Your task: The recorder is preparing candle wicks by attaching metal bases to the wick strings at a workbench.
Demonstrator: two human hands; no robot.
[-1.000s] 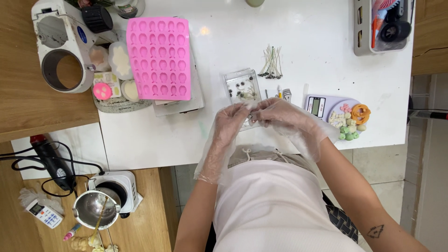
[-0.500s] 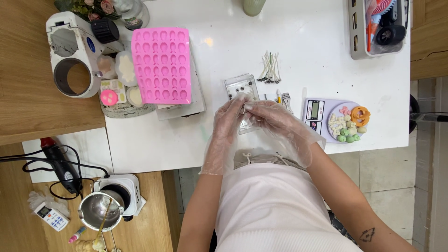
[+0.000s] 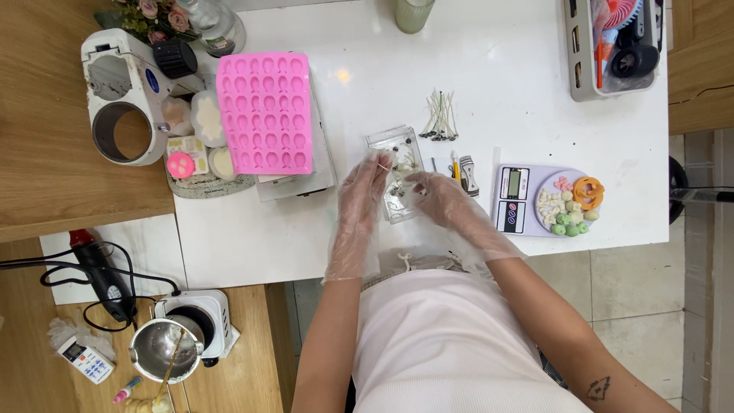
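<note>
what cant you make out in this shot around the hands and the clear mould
- Head view: what the gloved left hand pinches over the clear plastic mould is too small to tell.
- Head view: the gloved right hand covers the mould's lower part.
- Head view: the grey plastic tray of tools is cut off by the top edge.
- Head view: the small kitchen scale display is too small to read.

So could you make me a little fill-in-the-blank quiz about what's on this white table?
1. Both hands, left hand and right hand, wear clear plastic ____.
2. The big silicone mould with rows of cavities is coloured ____.
3. The plate of small coloured shapes sits on a digital ____.
4. Both hands meet over a small ____ plastic mould on the table.

Missing words: gloves; pink; scale; clear
</note>
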